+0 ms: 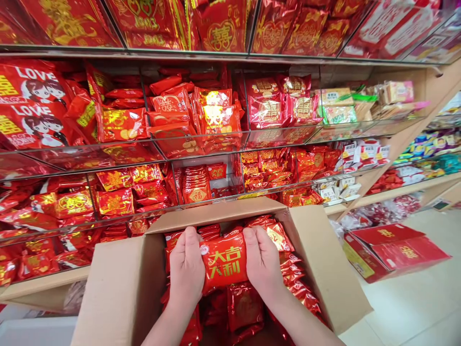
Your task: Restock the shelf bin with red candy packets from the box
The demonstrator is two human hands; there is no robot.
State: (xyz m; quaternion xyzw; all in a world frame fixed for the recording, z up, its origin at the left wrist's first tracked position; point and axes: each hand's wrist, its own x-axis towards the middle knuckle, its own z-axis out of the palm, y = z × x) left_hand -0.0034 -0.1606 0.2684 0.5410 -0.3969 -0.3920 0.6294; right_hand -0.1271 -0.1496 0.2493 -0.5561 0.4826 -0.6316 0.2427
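Red foil packet (224,262) with gold characters, between left hand (186,266) and right hand (262,262)

red foil packet (224,262): glossy, smooth | carton (118,288): matt brown cardboard | shelf board (43,288): smooth pale wood

A shop: display shelves (230,56) of red packets (124,124).

A camera worn on the person's head gives the one view, facing forward and tilted down. It looks closely into an open cardboard box (118,288), with the left hand (187,269) and right hand (262,262) low in frame. Display shelves (230,56) fill the upper frame just beyond, with the floor (406,307) at right.
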